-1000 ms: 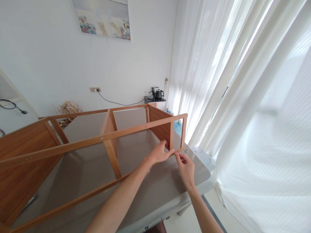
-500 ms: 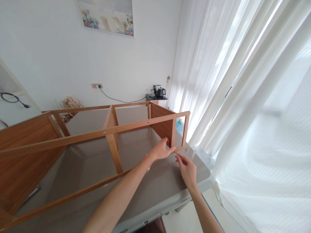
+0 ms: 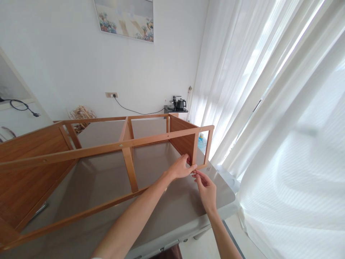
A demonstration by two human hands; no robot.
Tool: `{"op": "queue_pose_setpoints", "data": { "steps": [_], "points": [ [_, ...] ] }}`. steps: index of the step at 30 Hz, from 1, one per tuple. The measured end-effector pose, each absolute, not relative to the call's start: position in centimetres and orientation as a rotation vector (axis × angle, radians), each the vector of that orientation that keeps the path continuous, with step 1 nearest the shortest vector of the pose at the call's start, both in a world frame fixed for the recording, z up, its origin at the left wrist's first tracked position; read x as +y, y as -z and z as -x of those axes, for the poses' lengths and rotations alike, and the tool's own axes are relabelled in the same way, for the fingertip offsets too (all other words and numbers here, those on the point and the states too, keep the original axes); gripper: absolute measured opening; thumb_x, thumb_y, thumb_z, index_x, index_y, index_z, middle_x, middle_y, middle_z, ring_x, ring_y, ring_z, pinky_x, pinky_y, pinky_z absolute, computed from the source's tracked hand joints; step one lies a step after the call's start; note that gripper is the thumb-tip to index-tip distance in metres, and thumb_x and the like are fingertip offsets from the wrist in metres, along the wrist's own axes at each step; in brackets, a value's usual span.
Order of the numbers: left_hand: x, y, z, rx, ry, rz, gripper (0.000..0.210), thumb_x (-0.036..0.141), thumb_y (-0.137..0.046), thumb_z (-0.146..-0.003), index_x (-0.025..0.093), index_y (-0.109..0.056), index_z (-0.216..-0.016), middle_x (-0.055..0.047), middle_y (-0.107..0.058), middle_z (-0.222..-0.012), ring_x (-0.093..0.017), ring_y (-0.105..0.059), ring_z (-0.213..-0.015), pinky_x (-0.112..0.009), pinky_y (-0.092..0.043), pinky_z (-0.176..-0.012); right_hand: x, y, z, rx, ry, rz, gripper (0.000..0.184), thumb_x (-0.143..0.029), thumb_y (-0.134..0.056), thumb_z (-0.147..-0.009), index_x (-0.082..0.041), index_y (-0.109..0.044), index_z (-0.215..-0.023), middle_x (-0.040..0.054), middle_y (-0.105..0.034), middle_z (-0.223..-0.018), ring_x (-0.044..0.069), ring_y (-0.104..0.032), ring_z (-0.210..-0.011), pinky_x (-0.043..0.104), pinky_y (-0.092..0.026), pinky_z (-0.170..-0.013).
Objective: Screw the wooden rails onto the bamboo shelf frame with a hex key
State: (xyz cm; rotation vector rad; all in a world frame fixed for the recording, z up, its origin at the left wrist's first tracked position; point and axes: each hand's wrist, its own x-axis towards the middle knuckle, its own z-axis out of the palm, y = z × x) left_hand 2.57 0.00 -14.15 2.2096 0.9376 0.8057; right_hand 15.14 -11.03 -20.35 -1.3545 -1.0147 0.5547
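A wooden shelf frame lies on its side across the grey table. My left hand is closed around the lower part of the upright slat at the frame's right end, thumb in front and fingers behind on the panel. Just to the right, my right hand pinches a thin metal rod between thumb and fingertips, at the bottom corner of that slat. The rod's exact kind is too small to make out. A few small metal pieces lie on the table past the frame's end.
White curtains hang close along the table's right side. A plastic bottle stands behind the frame's end. Farther back are a coffee maker and kettle on a small cabinet. A metal object rests under the frame at left.
The rod in my right hand has turned from a slant to nearly level at the slat's foot. My left hand keeps its grip. The view has shifted slightly.
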Motion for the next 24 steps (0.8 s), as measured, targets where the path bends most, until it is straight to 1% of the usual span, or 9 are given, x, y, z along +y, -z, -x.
{"op": "queue_pose_setpoints", "data": {
  "steps": [2,6,8,10,13,14,17,19,24],
  "points": [
    [-0.1,14.0,-2.6,0.935,-0.810,-2.216,0.028,0.048,-0.061,-0.083,0.020,-0.057,-0.090,-0.006,-0.068,-0.097,-0.024,-0.065,-0.090,-0.034,-0.050,-0.079,-10.9,20.4,-15.5,-1.015,-0.574,1.357,0.042,-0.052,-0.066,-0.083,-0.020,-0.071,-0.110,0.0086,-0.075,-0.104,0.025,-0.070,-0.094,0.038,-0.055,-0.086],
    [-0.2,13.9,-2.5,0.936,-0.800,-2.210,0.030,0.049,-0.061,-0.083,0.021,-0.058,-0.091,-0.007,-0.067,-0.098,-0.025,-0.064,-0.091,-0.034,-0.050,-0.078,-10.5,20.0,-16.0,-0.992,-0.495,1.478,0.040,-0.055,-0.063,-0.085,-0.020,-0.073,-0.102,0.0067,-0.075,-0.093,0.023,-0.070,-0.082,0.034,-0.054,-0.075],
    [-0.3,13.9,-2.5,0.940,-0.788,-2.203,0.031,0.050,-0.061,-0.083,0.021,-0.058,-0.093,-0.007,-0.067,-0.099,-0.025,-0.064,-0.091,-0.034,-0.051,-0.078,-10.3,19.7,-16.0,-0.981,-0.419,1.504,0.041,-0.056,-0.062,-0.085,-0.019,-0.074,-0.100,0.0077,-0.075,-0.094,0.023,-0.069,-0.083,0.034,-0.053,-0.075],
    [-0.4,13.9,-2.5,0.938,-0.783,-2.204,0.031,0.050,-0.061,-0.083,0.021,-0.058,-0.093,-0.008,-0.067,-0.100,-0.025,-0.064,-0.092,-0.034,-0.051,-0.078,-10.1,19.5,-15.9,-0.946,-0.396,1.465,0.046,-0.055,-0.064,-0.084,-0.019,-0.070,-0.112,0.0082,-0.075,-0.095,0.024,-0.069,-0.085,0.034,-0.053,-0.077],
    [-0.3,14.1,-2.4,0.940,-0.790,-2.207,0.029,0.049,-0.060,-0.084,0.021,-0.059,-0.093,-0.008,-0.067,-0.099,-0.025,-0.064,-0.091,-0.035,-0.051,-0.078,-10.2,19.7,-15.8,-0.890,-0.429,1.399,0.062,-0.054,-0.067,-0.082,-0.020,-0.055,-0.133,0.0058,-0.075,-0.090,0.022,-0.070,-0.082,0.034,-0.054,-0.076],
    [-0.3,14.1,-2.4,0.942,-0.793,-2.207,0.029,0.048,-0.060,-0.084,0.021,-0.059,-0.093,-0.008,-0.067,-0.099,-0.025,-0.064,-0.091,-0.035,-0.051,-0.078,-10.2,19.9,-15.8,-0.887,-0.435,1.400,0.060,-0.054,-0.067,-0.082,-0.021,-0.056,-0.131,0.0055,-0.075,-0.090,0.022,-0.071,-0.081,0.035,-0.054,-0.077],
    [-0.2,14.2,-2.4,0.929,-0.803,-2.211,0.028,0.048,-0.061,-0.084,0.021,-0.058,-0.092,-0.007,-0.067,-0.099,-0.025,-0.064,-0.091,-0.035,-0.051,-0.079,-10.5,20.4,-16.1,-0.917,-0.448,1.445,0.045,-0.056,-0.065,-0.083,-0.021,-0.069,-0.110,0.0070,-0.075,-0.096,0.023,-0.071,-0.086,0.035,-0.054,-0.081],
    [-0.2,14.3,-2.5,0.926,-0.806,-2.210,0.029,0.048,-0.060,-0.084,0.021,-0.058,-0.092,-0.008,-0.067,-0.099,-0.025,-0.064,-0.091,-0.035,-0.050,-0.079,-10.8,20.7,-16.3,-0.940,-0.470,1.473,0.043,-0.057,-0.064,-0.083,-0.021,-0.071,-0.105,0.0075,-0.075,-0.099,0.024,-0.071,-0.089,0.035,-0.054,-0.082],
    [-0.1,14.4,-2.5,0.922,-0.811,-2.196,0.030,0.050,-0.059,-0.085,0.021,-0.059,-0.094,-0.008,-0.066,-0.099,-0.025,-0.063,-0.092,-0.035,-0.050,-0.079,-11.1,21.1,-16.6,-1.016,-0.467,1.595,0.043,-0.061,-0.059,-0.085,-0.021,-0.074,-0.094,0.0057,-0.075,-0.083,0.024,-0.069,-0.075,0.034,-0.053,-0.071]
  ]
}}
